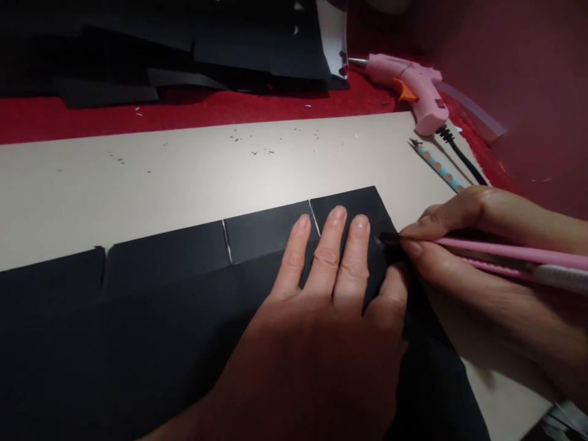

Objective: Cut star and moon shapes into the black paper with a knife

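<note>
A large sheet of black card (174, 343) lies across the lower part of the view, with short slits cut in from its far edge. My left hand (326, 324) presses flat on it, fingers spread, close to the right end. In my right hand (478, 275) is a pink craft knife (509, 252), pinched near its front. The dark blade tip meets the card just right of my left fingers, where a small pale scuff shows. A crease runs along the card below the slits.
Under the card is a cream board (184, 177) sprinkled with tiny dark scraps. A pink glue gun (408, 86) with a black cord lies at the back right, near a blue dotted strip (438, 166). Black paper pieces (184, 49) rest on the red surface (202, 113) behind.
</note>
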Demonstrator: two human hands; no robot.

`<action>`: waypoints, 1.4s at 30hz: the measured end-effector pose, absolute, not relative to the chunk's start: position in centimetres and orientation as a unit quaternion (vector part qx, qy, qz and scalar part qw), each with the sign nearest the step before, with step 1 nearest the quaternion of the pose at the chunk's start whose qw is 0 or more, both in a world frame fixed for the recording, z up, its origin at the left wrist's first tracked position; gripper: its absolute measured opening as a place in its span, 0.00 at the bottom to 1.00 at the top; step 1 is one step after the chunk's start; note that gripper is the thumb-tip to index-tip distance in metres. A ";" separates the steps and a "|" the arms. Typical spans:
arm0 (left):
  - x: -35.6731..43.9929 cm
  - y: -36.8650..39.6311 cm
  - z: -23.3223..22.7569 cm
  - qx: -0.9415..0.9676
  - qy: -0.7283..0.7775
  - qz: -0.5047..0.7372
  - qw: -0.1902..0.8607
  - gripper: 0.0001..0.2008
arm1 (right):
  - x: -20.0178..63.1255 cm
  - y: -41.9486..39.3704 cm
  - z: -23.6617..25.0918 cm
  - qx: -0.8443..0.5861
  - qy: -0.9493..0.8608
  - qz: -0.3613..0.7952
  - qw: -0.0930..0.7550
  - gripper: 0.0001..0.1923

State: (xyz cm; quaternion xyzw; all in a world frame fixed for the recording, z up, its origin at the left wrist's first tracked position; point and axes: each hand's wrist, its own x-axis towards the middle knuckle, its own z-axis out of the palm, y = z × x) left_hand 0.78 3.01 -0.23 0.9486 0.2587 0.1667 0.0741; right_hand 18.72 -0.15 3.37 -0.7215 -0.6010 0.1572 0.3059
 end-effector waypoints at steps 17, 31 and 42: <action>0.9 3.0 -0.4 0.948 0.257 0.173 0.069 0.23 | 19.0 0.0 3.3 -0.720 -0.604 0.150 0.307 0.06; 1.1 3.1 -0.3 0.946 0.260 0.180 0.071 0.22 | 19.6 -0.3 3.1 -0.713 -0.613 0.157 0.302 0.05; 1.0 3.0 -0.4 0.945 0.262 0.180 0.076 0.22 | 19.6 -0.1 3.1 -0.712 -0.612 0.156 0.308 0.04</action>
